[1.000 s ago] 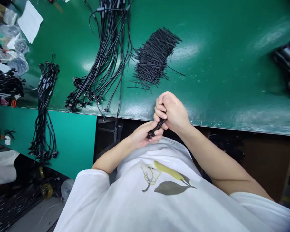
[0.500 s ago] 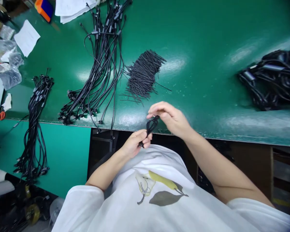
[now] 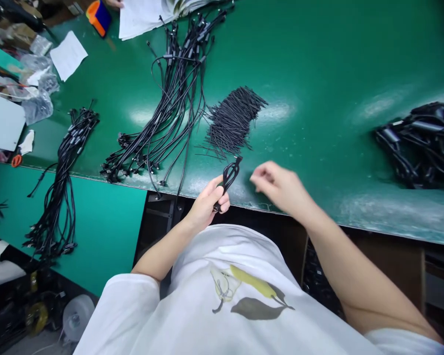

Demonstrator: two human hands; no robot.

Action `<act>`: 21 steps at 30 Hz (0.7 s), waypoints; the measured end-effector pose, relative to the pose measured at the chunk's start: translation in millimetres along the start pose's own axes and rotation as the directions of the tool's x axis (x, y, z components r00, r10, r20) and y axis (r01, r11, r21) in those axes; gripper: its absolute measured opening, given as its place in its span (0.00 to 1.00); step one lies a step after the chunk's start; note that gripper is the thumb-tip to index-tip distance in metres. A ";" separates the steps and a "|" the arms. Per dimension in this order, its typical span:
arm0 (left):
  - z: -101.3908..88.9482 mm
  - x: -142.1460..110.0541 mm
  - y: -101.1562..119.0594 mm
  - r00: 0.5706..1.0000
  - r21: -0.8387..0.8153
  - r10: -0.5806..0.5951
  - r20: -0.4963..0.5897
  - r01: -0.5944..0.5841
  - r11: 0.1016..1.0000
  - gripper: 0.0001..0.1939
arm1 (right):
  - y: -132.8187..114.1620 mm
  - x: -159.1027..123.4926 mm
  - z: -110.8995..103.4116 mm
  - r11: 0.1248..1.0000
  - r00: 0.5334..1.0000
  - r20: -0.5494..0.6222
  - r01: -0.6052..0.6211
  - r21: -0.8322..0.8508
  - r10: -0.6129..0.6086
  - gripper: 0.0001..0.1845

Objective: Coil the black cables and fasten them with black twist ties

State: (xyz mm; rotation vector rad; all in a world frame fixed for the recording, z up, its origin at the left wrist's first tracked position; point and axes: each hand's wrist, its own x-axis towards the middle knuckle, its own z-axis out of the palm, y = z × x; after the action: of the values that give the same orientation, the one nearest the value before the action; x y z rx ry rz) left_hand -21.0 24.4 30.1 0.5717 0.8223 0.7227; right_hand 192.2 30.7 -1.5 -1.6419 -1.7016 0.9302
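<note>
My left hand (image 3: 209,201) is closed around a small coiled black cable (image 3: 231,172), held near the table's front edge. The cable's loops stick up above the fingers, with a connector at the top. Its lower end pokes out below the hand. To the right, my right hand (image 3: 279,188) is apart from the cable, its fingers curled in and slightly blurred. Whether anything small is between them cannot be seen. Beyond both hands lies a pile of short black twist ties (image 3: 236,121) on the green table (image 3: 318,98).
Loose black cables (image 3: 173,93) lie spread left of the ties. A bundle of cables (image 3: 61,197) hangs over a lower green surface (image 3: 111,222). Coiled black cables (image 3: 422,143) are heaped at right. Papers (image 3: 144,17), an orange-and-blue object (image 3: 98,18) and plastic bags (image 3: 39,106) sit at far left. Another person's hand (image 3: 115,3) shows at the top.
My right hand has moved right, away from the cable's top, and its fingers have curled in. My left hand still holds the cable, now more upright. The view has shifted somewhat.
</note>
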 end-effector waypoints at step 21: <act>-13.7 6.5 -15.5 0.999 0.627 -0.033 0.008 0.020 0.778 0.33 | -45.0 -15.7 2.2 -0.100 0.265 0.452 0.764 -0.637 -0.852 0.21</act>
State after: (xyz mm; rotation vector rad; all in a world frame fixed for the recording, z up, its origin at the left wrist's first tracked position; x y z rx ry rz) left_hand -23.7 22.0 8.7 1.1672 1.0568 0.3966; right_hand 165.2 15.2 34.6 -0.4859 -2.6509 -0.7127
